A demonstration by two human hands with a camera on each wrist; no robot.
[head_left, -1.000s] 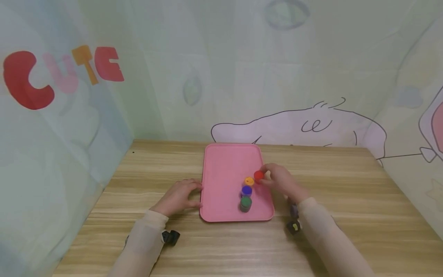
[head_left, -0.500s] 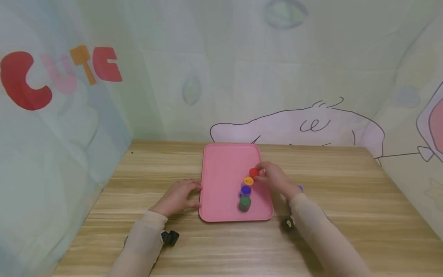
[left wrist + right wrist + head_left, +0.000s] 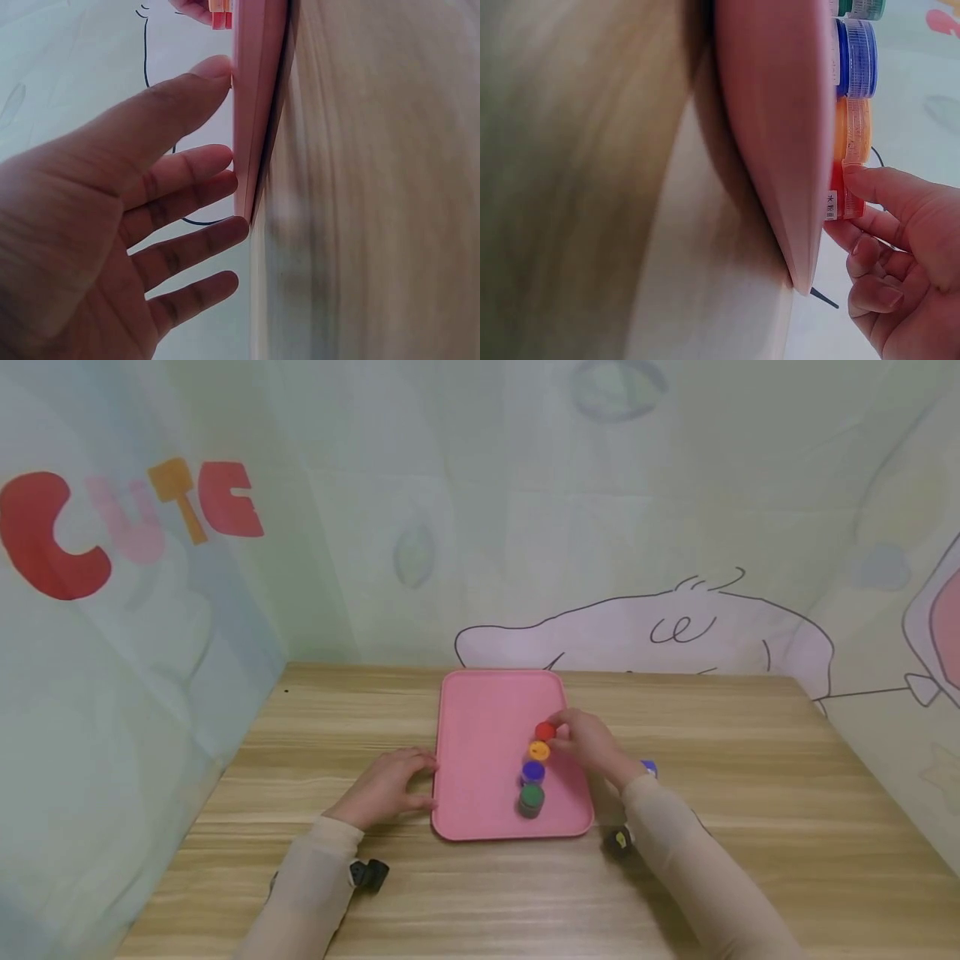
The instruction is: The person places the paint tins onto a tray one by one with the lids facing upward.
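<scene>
While four small round paint jars stand in a line on the pink rectangular tray, the red-lidded plastic jar at the far end of the line is between the thumb and forefinger of the right hand, which pinch it from the right. Next along, just beside it, comes the orange-yellow jar, then the blue jar, and nearest the person the dark green jar. The right hand's remaining fingers curl in beneath the pinch.

The right hand reaches in over the tray's right rim, its forearm in a pale sleeve slanting up from the lower right. The left hand lies at the tray's left edge, fingers spread apart, with the thumb and some fingertips touching the rim; its little finger sits away from it.

The tray's raised side hides the jar bases in the right wrist view, so whether the red jar rests on the tray cannot be told. That view's top edge cuts off the green jar. A blue patch beside the right cuff is too small to identify.
</scene>
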